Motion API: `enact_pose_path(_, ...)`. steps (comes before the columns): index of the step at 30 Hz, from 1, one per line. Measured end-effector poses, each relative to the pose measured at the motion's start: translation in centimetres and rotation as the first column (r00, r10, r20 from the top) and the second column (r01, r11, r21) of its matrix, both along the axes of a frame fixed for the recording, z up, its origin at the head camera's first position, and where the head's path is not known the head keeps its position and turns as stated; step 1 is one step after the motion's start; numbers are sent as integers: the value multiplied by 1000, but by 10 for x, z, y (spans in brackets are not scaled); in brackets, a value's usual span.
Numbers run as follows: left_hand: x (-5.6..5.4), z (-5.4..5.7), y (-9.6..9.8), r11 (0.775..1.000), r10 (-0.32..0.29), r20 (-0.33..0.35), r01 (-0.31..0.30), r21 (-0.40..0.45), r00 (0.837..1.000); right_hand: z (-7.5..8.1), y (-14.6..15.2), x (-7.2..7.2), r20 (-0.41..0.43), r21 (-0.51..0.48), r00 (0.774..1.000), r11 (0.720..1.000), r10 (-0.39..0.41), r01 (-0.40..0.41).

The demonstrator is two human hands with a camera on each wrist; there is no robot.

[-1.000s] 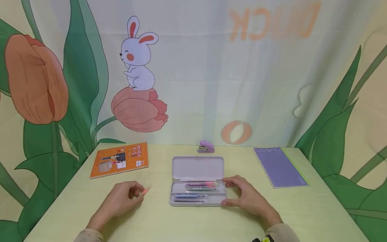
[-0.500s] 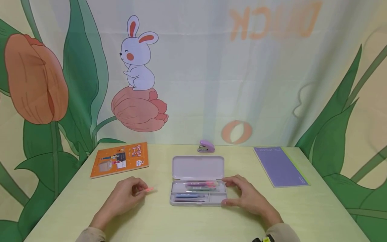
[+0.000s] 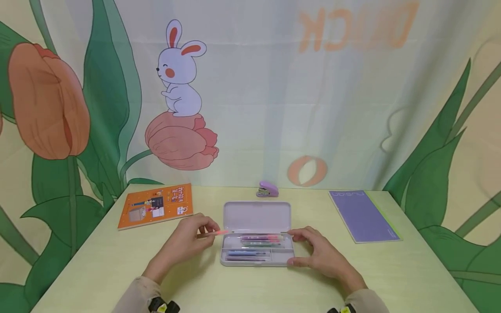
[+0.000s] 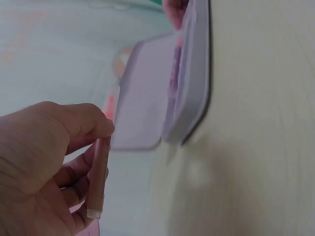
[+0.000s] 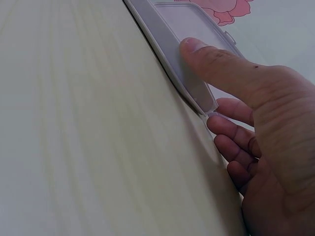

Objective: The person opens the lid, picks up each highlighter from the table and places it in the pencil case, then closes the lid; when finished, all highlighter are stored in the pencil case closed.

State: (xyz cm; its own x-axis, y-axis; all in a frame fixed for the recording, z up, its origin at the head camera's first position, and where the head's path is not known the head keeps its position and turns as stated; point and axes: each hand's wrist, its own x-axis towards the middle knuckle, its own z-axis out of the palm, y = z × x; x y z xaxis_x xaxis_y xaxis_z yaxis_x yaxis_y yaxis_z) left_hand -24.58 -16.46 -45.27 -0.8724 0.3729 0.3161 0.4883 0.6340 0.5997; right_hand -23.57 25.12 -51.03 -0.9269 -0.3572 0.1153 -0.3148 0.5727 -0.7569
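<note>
My left hand (image 3: 184,241) pinches a slim marker (image 4: 100,179) between thumb and fingers. The marker has a brownish-pink barrel and a coral tip end, which points right at the left edge of the pencil case. That pale lilac pencil case (image 3: 282,257) lies with its lid (image 3: 257,216) raised behind it. Purple and green pens (image 3: 258,244) lie in its back compartment, and blue and dark ones (image 3: 246,253) in the front left one. My right hand (image 3: 325,258) holds the case's right end, thumb (image 5: 211,61) at the near corner, fingers toward the far one.
A purple stapler (image 3: 268,189) stands behind the case at the table's back edge. An orange book (image 3: 156,206) lies at the back left, a blue-violet notebook (image 3: 364,216) at the back right. A printed curtain (image 3: 250,87) hangs behind the table.
My left hand has moved right and away from me with the marker, from the bare table on the left to the case's left edge. The right hand and case stay put.
</note>
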Motion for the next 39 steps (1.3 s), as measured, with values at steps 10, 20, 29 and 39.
enact_pose_path(10,-3,1,58,982,-189,-2,189,-7,982,0,1,0,8,-6,1000,1000,-5,5)
enact_pose_path(20,0,-10,88,961,-275,14,275,-16,961,0,1,-2,10,-7,1000,1000,0,0)
enact_pose_path(29,1,-17,83,965,-256,75,260,-34,964,0,1,-2,12,3,1000,1000,-2,2)
enact_pose_path(39,-2,-8,49,997,-75,4,75,35,997,0,2,-1,6,9,1000,1000,-6,6)
